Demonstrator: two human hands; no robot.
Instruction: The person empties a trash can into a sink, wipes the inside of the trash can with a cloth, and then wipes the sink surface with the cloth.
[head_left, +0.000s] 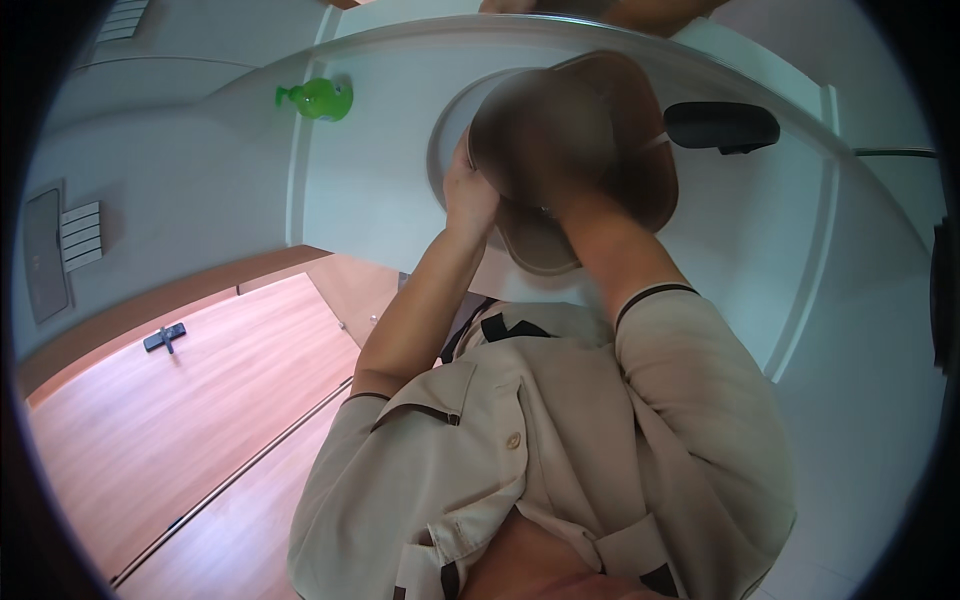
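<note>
A brown container (654, 184) with a rounded rim is tilted over the round white basin (444, 142) in a pale countertop. My left hand (471, 196) grips its left edge, with the fingers partly hidden behind it. My right forearm reaches into the container's dark opening. There my right hand (559, 169) is blurred and in shadow, so its fingers and anything in them cannot be made out. A dark, blurred round shape covers the container's upper left part. Just right of the container is a black fixture (721, 126), possibly a tap.
A green pump bottle (324, 99) stands on the counter's left side (360, 187). Along the back runs a mirror edge (525, 21), with reflected arms above it. Slatted white fittings (81, 236) are on the left wall. At lower left, a dark flat-headed floor tool (165, 337) shows against the wood-patterned surface.
</note>
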